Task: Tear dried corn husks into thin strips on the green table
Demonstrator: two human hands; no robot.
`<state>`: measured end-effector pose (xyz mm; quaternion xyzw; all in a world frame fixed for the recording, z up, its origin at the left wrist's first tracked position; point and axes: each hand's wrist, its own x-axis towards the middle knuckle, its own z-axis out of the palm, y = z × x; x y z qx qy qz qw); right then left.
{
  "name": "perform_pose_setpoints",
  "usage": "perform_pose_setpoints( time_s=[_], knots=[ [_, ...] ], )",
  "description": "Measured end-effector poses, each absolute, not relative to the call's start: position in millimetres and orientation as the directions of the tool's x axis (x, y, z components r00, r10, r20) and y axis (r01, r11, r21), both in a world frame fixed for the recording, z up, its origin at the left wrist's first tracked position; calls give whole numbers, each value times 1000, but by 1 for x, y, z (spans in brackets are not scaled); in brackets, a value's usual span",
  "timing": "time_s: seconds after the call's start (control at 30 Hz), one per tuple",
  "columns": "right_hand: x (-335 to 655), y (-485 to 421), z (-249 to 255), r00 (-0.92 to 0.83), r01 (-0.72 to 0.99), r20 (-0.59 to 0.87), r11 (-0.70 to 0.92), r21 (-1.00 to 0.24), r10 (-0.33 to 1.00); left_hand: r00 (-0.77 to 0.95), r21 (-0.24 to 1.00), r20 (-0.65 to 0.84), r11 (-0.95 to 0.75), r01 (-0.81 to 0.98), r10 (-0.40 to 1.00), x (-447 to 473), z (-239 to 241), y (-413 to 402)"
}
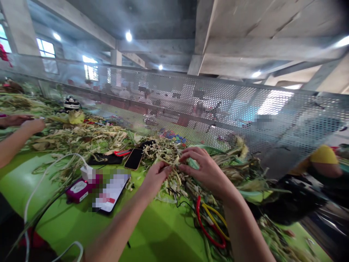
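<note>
My left hand [158,176] is closed in a pinch on a pale green plant strip [178,178], its thumb and forefinger pressed together. Facing it, my right hand [200,163] has curved fingers, with thumb and fingertips drawn close around the strip's upper end. The exact contact there is small and partly hidden. Under and behind both hands lies a heap of shredded pale plant pieces [155,151]. Cutters with one red and one yellow handle [200,214] rest on the green table [169,233] beside my right forearm.
A lit phone [114,193], a dark phone [134,159] and a purple power strip [79,189] with a white charger lie left. Another person's hands [32,125] work at far left. A perforated metal screen [174,102] runs behind. Black plastic [294,200] and dry leaves sit right.
</note>
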<state>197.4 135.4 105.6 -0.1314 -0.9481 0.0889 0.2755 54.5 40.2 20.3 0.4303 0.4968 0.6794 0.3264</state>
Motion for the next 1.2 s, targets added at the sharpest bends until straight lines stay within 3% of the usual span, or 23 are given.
perform_pose_setpoints(
  time_s=[0.17, 0.4, 0.73, 0.83, 0.9, 1.03, 1.2],
  knots=[
    [186, 132, 96, -832, 160, 488, 957, -242, 263, -317, 951, 310, -291, 107, 896, 61, 23, 37],
    [180, 130, 93, -797, 103, 532, 932, -348, 286, -279, 954, 294, -297, 32, 914, 63, 20, 40],
    [178, 136, 87, -803, 28, 541, 922, -386, 251, -262, 953, 300, -277, 121, 917, 65, 22, 38],
    [179, 138, 86, -805, 50, 524, 912, -407, 279, -316, 964, 256, -266, 12, 913, 63, 19, 40],
    [181, 137, 88, -781, 86, 536, 906, -414, 319, -369, 961, 153, -224, -160, 917, 62, 15, 43],
    [184, 130, 97, -705, 111, 611, 907, -406, 360, -409, 839, -6, -218, -498, 912, 59, 10, 47],
    [180, 123, 97, -751, 100, 576, 918, -385, 323, -532, 717, -64, -332, -613, 844, 54, 10, 49]
  ],
)
